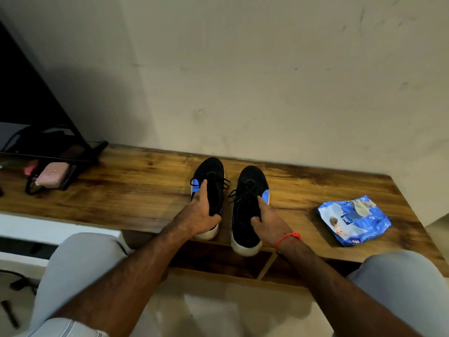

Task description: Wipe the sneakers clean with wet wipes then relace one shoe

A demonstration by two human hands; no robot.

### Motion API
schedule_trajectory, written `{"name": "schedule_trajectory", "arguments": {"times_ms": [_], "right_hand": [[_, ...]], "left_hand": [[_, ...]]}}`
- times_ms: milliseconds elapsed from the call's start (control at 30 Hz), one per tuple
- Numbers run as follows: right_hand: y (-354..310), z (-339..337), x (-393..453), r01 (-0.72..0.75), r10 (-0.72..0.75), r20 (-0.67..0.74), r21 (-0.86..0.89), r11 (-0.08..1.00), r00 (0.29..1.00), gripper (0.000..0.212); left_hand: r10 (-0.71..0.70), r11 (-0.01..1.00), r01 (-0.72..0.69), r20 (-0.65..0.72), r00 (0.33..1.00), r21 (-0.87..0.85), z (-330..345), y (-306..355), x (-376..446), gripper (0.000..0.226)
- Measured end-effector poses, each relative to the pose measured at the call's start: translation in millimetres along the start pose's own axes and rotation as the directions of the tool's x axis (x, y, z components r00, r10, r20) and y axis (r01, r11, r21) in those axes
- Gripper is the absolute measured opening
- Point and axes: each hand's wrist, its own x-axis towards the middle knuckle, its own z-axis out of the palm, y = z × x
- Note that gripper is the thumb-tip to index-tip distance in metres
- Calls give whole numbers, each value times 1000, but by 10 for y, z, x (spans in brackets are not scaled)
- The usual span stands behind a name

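Observation:
Two black sneakers with blue side patches, black laces and white soles stand side by side on the wooden table (136, 190), toes toward the wall. My left hand (201, 215) grips the left sneaker (213, 176) around its collar, thumb inside. My right hand (269, 222), with a red thread at the wrist, holds the right sneaker (247, 190) the same way. The heels of both shoes hang slightly over the table's front edge. A blue pack of wet wipes (353, 221) lies flat to the right, a crumpled wipe resting on its top.
A pink case (51, 177) and dark items sit under a black stand (80, 139) at the far left. The wall rises directly behind the shoes. My knees in light trousers flank the table's front edge, with an open shelf below.

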Motion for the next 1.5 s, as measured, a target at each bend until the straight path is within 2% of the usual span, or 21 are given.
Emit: {"name": "schedule_trajectory", "arguments": {"times_ms": [133, 333, 367, 433, 500, 567, 600, 700, 900, 1033, 1200, 1500], "right_hand": [[-30, -56, 34, -10, 10, -51, -3, 1000, 999, 56], [-89, -219, 84, -42, 38, -182, -17, 999, 983, 62], [-91, -258, 90, -28, 26, -206, -4, 1000, 978, 62], [-107, -299, 88, 81, -87, -226, -36, 996, 970, 60], [-89, -273, 78, 176, -191, -85, -160, 971, 978, 77], [-36, -213, 66, 194, -164, 110, -378, 905, 980, 90], [3, -178, 72, 203, -154, 142, -466, 861, 978, 89], [66, -152, 102, 214, -216, 59, -531, 820, 975, 80], [71, 29, 208, 137, -215, -87, -533, 835, 973, 74], [40, 88, 312, 126, -208, -98, -527, 840, 973, 72], [22, 53, 462, 130, -219, -106, -536, 834, 970, 70], [-59, 35, 696, 120, -210, -101, -555, 823, 972, 64]], "left_hand": [[26, 999, -25, -18, 1000, 19, 26, -12, 33, 115], [34, 995, -40, -71, 997, -88, 41, -20, 73, 114], [30, 996, -37, -91, 995, -84, 49, -23, 77, 112], [24, 998, -32, -141, 990, -53, 84, -32, 87, 107], [24, 999, -29, -175, 984, -25, 127, -21, 84, 96], [37, 999, -41, -189, 981, -18, 160, 6, 84, 80], [45, 999, -46, -194, 980, 0, 164, 21, 84, 70], [30, 993, -9, -176, 984, 121, 163, 53, 79, 46], [-29, 984, 64, -204, 978, 167, 138, 8, 96, 33], [-59, 984, 100, -258, 964, 149, 92, -51, 124, 33], [-36, 990, 75, -299, 954, 120, 25, -106, 212, 37], [-50, 993, 80, -316, 947, 84, -95, -86, 403, 68]]}}
